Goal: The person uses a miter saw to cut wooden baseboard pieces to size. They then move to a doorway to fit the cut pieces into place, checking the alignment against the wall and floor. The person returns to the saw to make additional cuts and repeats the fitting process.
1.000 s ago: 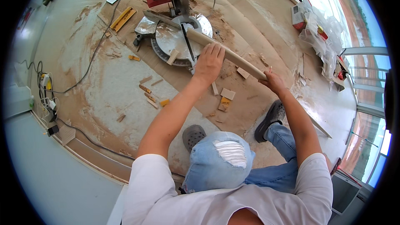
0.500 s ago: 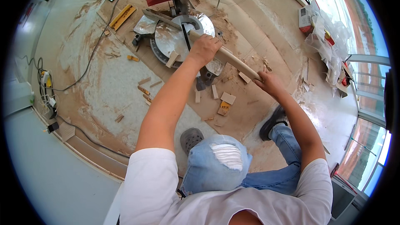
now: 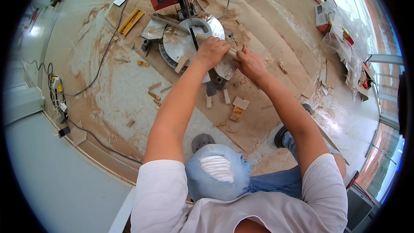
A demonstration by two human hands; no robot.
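Observation:
A red and black mitre saw (image 3: 162, 1) stands on cardboard at the top middle, with a dusty round metal table (image 3: 174, 46). A pale wooden strip (image 3: 233, 54) lies slanting across its right part, beside the dark blade slot. My left hand (image 3: 211, 51) is closed over the strip near the slot. My right hand (image 3: 250, 63) grips it just to the lower right, fingers curled with the thumb up; my hand and forearm hide part of it. A small pale block (image 3: 182, 63) rests on the near left edge of the saw table.
Cardboard (image 3: 276, 26) and wood offcuts (image 3: 240, 103) cover floor around the saw. A yellow bar (image 3: 130, 20) lies left of it. Cords and a power strip (image 3: 57, 85) run along the left. Crumpled plastic (image 3: 340, 47) lies by the glazed right wall. My bent knee (image 3: 215, 172) is below.
My right hand has moved up and left, much closer to my left hand. My left hand has shifted slightly up from a second ago, still on the strip.

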